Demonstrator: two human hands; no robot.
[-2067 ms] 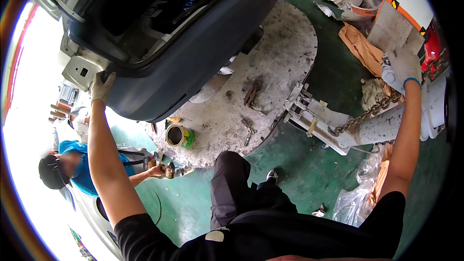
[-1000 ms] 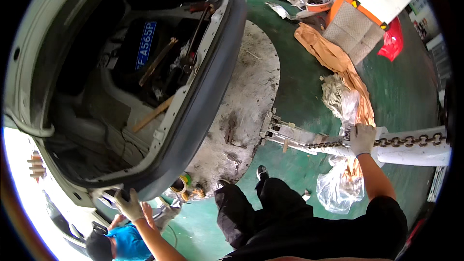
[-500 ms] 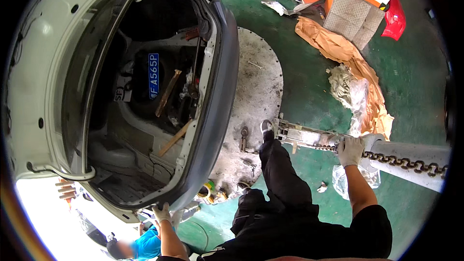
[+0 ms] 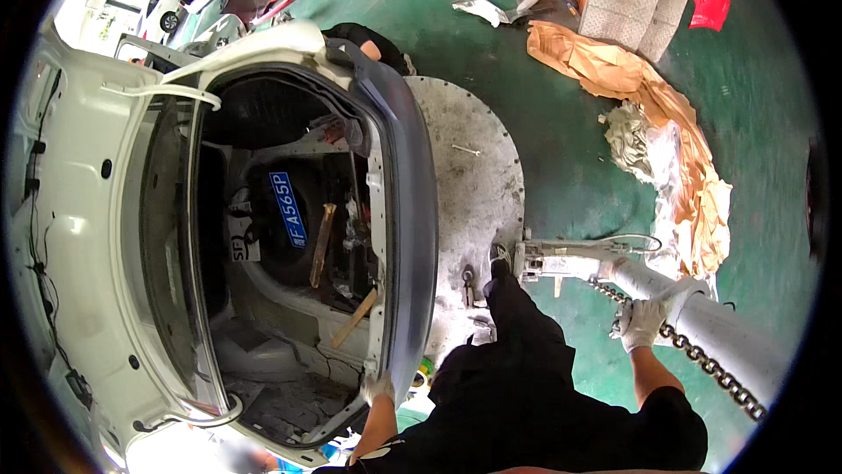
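Observation:
My right hand, in a white work glove, is closed round a heavy steel chain beside a thick grey-white pulling post. A small metal piece sticks out on the left of the glove; its kind is unclear. My left hand, also gloved, has its fingers round the trunk sill of a pale car, next to its dark rear bumper. Inside the open trunk lie a blue licence plate and two wooden sticks, one dark and one lighter.
A round metal platform bears a wrench and a pull clamp. A hinged beam joins it to the post. Brown paper, plastic sheet and cardboard lie at right. Another person's dark sleeve shows beyond the car.
My left hand has moved from the car's near lower corner up and right to the trunk sill. My right hand stays on the chain, now lower in view; the view itself has shifted.

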